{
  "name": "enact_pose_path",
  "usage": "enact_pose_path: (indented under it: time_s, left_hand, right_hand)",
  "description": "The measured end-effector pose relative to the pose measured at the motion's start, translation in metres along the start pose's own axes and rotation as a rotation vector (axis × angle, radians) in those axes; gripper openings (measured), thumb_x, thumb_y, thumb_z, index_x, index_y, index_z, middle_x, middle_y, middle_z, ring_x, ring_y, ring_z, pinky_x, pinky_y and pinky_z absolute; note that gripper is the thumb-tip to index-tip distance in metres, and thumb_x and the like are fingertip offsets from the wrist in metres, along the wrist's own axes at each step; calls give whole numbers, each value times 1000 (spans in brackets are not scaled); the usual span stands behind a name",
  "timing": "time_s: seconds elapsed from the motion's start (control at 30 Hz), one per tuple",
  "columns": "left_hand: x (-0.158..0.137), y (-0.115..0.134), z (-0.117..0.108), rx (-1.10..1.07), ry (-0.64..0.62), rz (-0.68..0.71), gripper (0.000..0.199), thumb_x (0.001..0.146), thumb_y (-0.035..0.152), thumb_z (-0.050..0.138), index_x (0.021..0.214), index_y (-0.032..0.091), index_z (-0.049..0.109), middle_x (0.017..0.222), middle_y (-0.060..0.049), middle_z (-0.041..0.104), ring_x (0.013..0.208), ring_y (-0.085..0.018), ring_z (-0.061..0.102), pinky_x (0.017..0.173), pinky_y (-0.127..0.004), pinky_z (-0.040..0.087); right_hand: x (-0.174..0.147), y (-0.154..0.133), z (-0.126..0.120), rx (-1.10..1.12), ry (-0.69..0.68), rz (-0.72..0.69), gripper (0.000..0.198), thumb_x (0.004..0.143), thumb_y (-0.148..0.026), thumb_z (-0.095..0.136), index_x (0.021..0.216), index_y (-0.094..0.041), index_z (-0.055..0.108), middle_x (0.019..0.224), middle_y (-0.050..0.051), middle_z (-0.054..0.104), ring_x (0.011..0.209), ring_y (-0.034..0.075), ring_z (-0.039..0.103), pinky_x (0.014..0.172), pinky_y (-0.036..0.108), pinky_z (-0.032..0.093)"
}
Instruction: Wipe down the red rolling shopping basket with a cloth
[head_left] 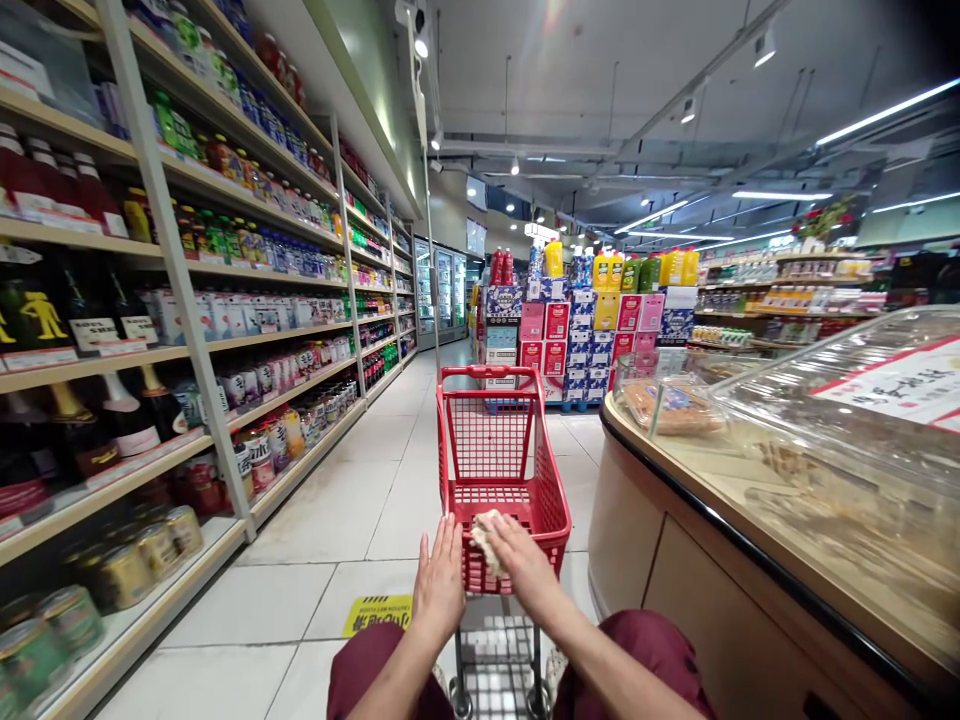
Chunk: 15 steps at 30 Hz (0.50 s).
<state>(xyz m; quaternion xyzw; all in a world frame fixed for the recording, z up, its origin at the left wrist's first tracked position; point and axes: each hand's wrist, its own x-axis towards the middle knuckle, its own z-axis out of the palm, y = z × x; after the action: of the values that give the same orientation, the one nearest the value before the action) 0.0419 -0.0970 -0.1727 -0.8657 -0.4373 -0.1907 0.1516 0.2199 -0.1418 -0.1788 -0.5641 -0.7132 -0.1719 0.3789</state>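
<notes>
A red plastic shopping cart (555,500) stands on the tiles right in front of me, between my knees. At the near left corner of its basket, my left hand (441,578) rests against the rim with fingers stretched out. My right hand (521,560) lies over a pale, crumpled cloth (487,535) and presses it on the near end of the basket. Part of the cloth is hidden under the fingers. The basket's mesh floor and raised far panel show no goods.
Shelves of bottles and cans (277,290) line the left side. A rounded counter with clear covers (750,430) stands close on the right. Ahead are stacked drink cartons (555,340). A yellow floor sticker (375,612) lies by my left knee.
</notes>
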Motion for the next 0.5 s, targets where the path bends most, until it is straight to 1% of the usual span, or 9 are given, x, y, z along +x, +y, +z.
enact_pose_path:
  time_s: [0.1,0.13,0.17,0.23,0.3,0.33,0.37,0.4,0.5]
  left_hand:
    - [0,3,-1,-15,24,9,71,67,5,35,136,11,19,142,-11,23,132,-20,16,107,-45,20]
    - [0,4,-1,-22,27,4,71,67,6,36,136,10,18,142,-12,23,132,-20,16,107,-45,20]
    - [1,6,-1,-28,28,-5,71,67,7,37,136,9,18,142,-12,23,132,-21,16,107,-44,20]
    - [0,8,0,-33,26,-23,71,67,8,38,135,8,19,142,-13,23,132,-21,15,107,-44,20]
    - [0,7,-1,-27,23,-14,71,67,7,38,135,8,19,142,-13,24,132,-21,15,107,-44,19]
    - [0,6,-1,-24,24,-1,71,67,6,37,136,9,18,142,-13,24,132,-21,15,107,-45,19]
    - [0,5,-2,-21,27,11,71,67,5,36,136,10,18,142,-13,24,133,-20,15,107,-45,18]
    - [0,4,-2,-20,32,16,71,68,5,35,136,10,17,142,-12,24,133,-20,15,107,-45,18]
    - [0,7,-4,-27,35,-11,68,69,5,33,136,9,18,143,-12,22,133,-19,13,107,-45,19]
  right_hand:
    - [-16,32,-29,-55,34,166,38,91,-26,28,125,-26,45,127,5,49,119,19,42,97,40,40]
    - [-19,36,-32,-74,50,202,38,91,-27,28,125,-24,45,128,6,47,120,20,41,98,42,38]
    - [-21,34,-30,-86,58,213,38,91,-28,29,125,-23,45,129,8,46,121,21,39,98,45,37]
    - [-17,16,-15,-87,44,165,38,91,-26,30,124,-20,47,130,9,45,122,22,38,99,46,35]
    - [-7,-4,3,-57,-6,56,37,91,-20,30,123,-19,48,130,10,44,123,22,36,99,46,35]
    - [-3,-10,7,-38,-26,10,37,90,-18,30,123,-19,48,130,9,45,124,21,35,99,44,35]
    - [-1,-10,7,-25,-36,-11,37,90,-17,30,123,-20,48,129,8,45,124,20,35,100,43,36]
    - [-2,-4,3,-21,-31,-2,37,90,-17,31,123,-21,48,129,8,46,124,20,35,100,43,36]
    - [-13,25,-20,-64,21,138,36,91,-25,33,124,-20,47,128,9,46,123,22,36,98,44,37]
